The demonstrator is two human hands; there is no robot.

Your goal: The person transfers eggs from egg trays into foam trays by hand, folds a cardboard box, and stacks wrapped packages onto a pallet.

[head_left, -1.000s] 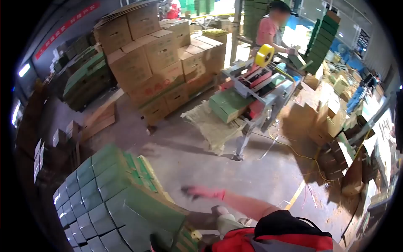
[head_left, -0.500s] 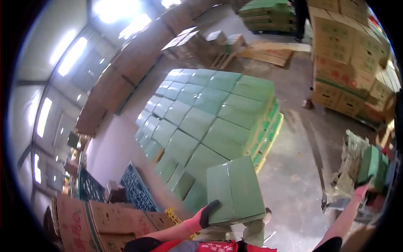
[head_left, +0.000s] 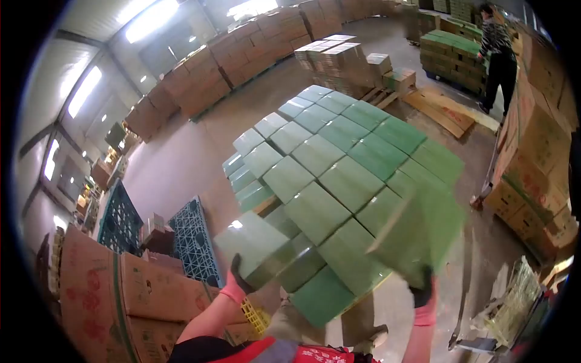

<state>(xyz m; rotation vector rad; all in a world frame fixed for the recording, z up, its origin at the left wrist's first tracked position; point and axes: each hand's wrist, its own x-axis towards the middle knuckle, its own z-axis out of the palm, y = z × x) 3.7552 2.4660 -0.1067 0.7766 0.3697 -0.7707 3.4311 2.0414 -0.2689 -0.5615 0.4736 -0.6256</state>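
Observation:
A green carton [head_left: 253, 242] is in my left hand [head_left: 239, 276], whose dark, pink-cuffed glove grips its near lower edge at the left front of a pallet stack. My right hand [head_left: 422, 287], gloved the same way, holds another green carton [head_left: 402, 233] by its near end, above the stack's right side. That carton is smeared by motion and tilted. Beneath both hands spreads the stack of green cartons [head_left: 318, 212], with a lower gap near its left front. Whether the left carton touches its neighbours, I cannot tell.
Brown cartons [head_left: 91, 278] stand close at my left, near a blue plastic pallet [head_left: 195, 239]. Tall brown cartons [head_left: 532, 175] rise on the right. Crumpled wrapping [head_left: 514, 302] lies at lower right. A person [head_left: 499, 57] stands by green cartons [head_left: 451, 54] at the back.
My right hand has come from the far right to over the stack, bringing a carton. The left carton has moved left from before my body to the stack's left front. The view has shifted.

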